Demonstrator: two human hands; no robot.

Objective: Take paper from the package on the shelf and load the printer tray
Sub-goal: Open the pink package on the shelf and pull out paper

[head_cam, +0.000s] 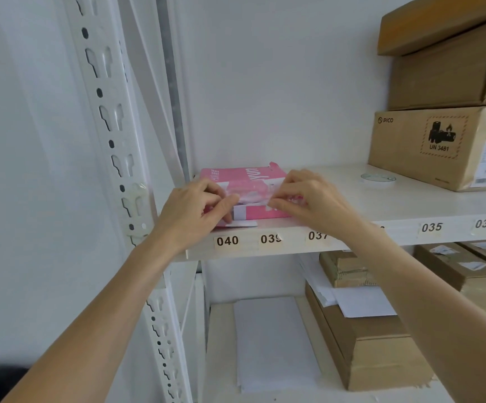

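Pink package [244, 181] — flat, glossy wrapper, near end torn open — lies on white shelf [337, 228] at left end, above label 040 [227, 241]. Left hand [192, 210] and right hand [311, 196] both pinch the crinkled wrapper flaps. Brown cardboard boxes [439, 146] stacked well right.

A storeroom is indicated: white slotted-steel shelving [111, 132], numbered labels [227, 241] along the shelf's front edge, and taped cardboard boxes [427, 146] stacked toward its right end.
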